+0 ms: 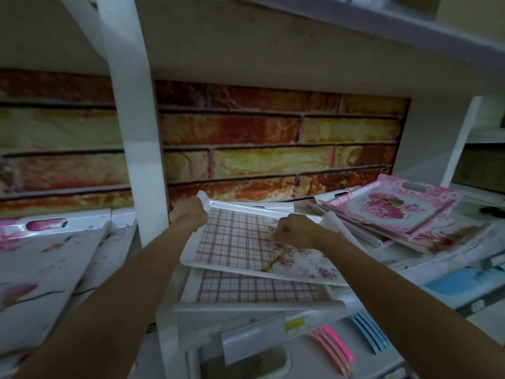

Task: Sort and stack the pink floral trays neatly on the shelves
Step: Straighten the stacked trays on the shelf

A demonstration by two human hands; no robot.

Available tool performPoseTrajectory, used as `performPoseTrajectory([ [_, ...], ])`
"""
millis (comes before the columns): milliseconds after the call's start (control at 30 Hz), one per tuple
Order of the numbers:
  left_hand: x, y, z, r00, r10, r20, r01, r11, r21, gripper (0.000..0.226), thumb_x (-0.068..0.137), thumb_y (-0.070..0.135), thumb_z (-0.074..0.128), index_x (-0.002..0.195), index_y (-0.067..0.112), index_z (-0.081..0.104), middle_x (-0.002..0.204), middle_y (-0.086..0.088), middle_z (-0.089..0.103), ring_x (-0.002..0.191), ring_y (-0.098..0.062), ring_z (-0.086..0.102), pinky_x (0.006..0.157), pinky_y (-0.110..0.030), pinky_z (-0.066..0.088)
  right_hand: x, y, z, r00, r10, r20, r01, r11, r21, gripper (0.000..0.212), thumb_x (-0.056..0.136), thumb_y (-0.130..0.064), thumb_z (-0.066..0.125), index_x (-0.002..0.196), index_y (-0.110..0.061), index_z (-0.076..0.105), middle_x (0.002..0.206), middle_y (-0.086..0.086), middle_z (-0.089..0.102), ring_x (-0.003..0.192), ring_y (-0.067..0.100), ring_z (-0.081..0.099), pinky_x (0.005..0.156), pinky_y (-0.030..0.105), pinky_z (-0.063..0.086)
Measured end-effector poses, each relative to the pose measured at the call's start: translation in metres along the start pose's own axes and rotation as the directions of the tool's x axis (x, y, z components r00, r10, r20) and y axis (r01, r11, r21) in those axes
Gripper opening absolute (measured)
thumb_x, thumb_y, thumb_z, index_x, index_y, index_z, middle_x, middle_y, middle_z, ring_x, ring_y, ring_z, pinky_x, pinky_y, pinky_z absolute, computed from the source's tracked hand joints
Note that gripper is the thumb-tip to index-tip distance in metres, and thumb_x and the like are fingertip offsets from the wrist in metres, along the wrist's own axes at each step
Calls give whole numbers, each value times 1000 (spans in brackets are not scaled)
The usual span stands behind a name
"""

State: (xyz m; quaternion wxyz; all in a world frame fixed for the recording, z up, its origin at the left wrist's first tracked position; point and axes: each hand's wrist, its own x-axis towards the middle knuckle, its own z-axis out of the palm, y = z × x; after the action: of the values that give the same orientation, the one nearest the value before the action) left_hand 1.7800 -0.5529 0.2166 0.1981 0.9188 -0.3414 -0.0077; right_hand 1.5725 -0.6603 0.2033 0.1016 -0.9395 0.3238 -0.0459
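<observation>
A white tray with a pink check pattern and small flowers [237,242] lies tilted on top of a matching tray [254,292] on the shelf. My left hand [191,213] grips the top tray's far left corner. My right hand [293,231] is closed on its far right part, fingers pressed onto the surface. To the right, a pink floral tray with a big rose print [393,206] rests crooked on several other trays. At the left, large white trays with pink flowers [46,258] lean in the neighbouring bay.
A white upright post [136,132] divides the bays, with a brick-pattern back wall [273,140] behind. A shelf board [300,36] hangs low overhead. Below the shelf edge lie blue [369,335] and pink [333,346] plastic items and a blue object [459,280].
</observation>
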Motion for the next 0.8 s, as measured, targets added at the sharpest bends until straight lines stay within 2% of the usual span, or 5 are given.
performPoseTrajectory([
  [167, -34, 5, -18, 995, -86, 46, 97, 943, -317, 10, 83, -3, 49, 75, -4, 55, 67, -11, 55, 59, -21, 50, 56, -27, 44, -33, -5, -8, 999, 18, -51, -18, 1000, -4, 37, 95, -30, 51, 108, 1, 65, 116, 15, 64, 111, 28, 57, 91, 33, 44],
  [300, -60, 0, -16, 983, -129, 130, 183, 754, -631, 35, 82, -6, 49, 117, -10, 54, 83, -17, 57, 55, -21, 48, 48, -29, 47, -66, -6, -6, 995, 77, -67, -76, 997, 9, 33, 94, -26, 51, 110, 0, 63, 116, 15, 64, 108, 29, 59, 88, 34, 47],
  [400, -81, -2, -13, 969, -125, 212, 245, 597, -764, 47, 86, -4, 50, 133, -7, 42, 72, -16, 52, 53, -23, 50, 41, -29, 44, -91, -5, 2, 989, 136, -62, -137, 991, -14, 30, 93, -28, 50, 107, -4, 61, 114, 12, 64, 101, 25, 59, 81, 32, 46],
  [667, -166, 14, -13, 933, -42, 357, 341, 415, -844, 9, 93, -4, 37, 92, 2, 44, 72, -9, 48, 62, -17, 52, 31, -20, 46, -165, -5, 17, 888, 437, -146, -424, 899, 111, 48, 95, -33, 45, 134, -7, 39, 136, 13, 51, 125, 29, 50, 102, 38, 41],
  [800, -206, 16, -20, 950, -50, 309, 309, 315, -897, 14, 95, -3, 36, 106, 5, 39, 69, -9, 45, 51, -18, 54, 28, -18, 44, -194, -7, 15, 849, 497, -182, -461, 863, 205, 51, 95, -34, 45, 136, -5, 34, 138, 15, 46, 125, 31, 49, 100, 39, 42],
])
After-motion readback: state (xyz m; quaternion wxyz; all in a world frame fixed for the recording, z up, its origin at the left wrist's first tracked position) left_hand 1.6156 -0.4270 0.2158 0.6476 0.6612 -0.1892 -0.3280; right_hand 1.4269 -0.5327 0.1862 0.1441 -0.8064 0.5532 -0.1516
